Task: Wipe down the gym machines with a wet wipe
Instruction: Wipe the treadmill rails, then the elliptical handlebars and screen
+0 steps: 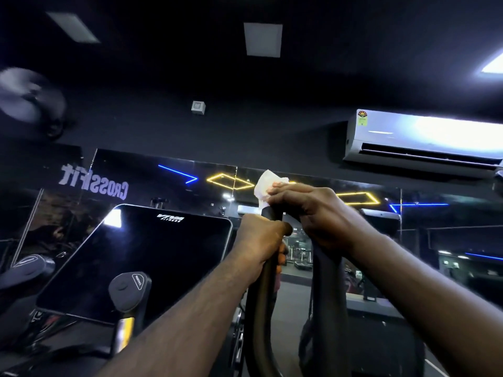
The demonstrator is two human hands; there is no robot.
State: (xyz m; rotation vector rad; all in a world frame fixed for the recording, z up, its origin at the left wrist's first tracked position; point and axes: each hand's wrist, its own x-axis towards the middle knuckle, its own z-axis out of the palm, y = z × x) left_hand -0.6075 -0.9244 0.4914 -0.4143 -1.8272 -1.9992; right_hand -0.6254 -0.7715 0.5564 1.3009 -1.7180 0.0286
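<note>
A black curved handlebar (262,295) of a cardio machine rises in the middle of the view. My left hand (261,240) grips this bar just below its top end. My right hand (307,208) wraps over the top of the bar and holds a crumpled white wet wipe (265,186) against it; part of the wipe sticks out above my fingers. A second dark bar or strap (326,281) hangs under my right wrist.
The machine's dark console screen (136,257) tilts at the left, with a short black grip (130,289) below it. A mirror wall (381,213) lies ahead, reflecting neon lights. An air conditioner (424,140) hangs at upper right, a fan (27,96) at upper left.
</note>
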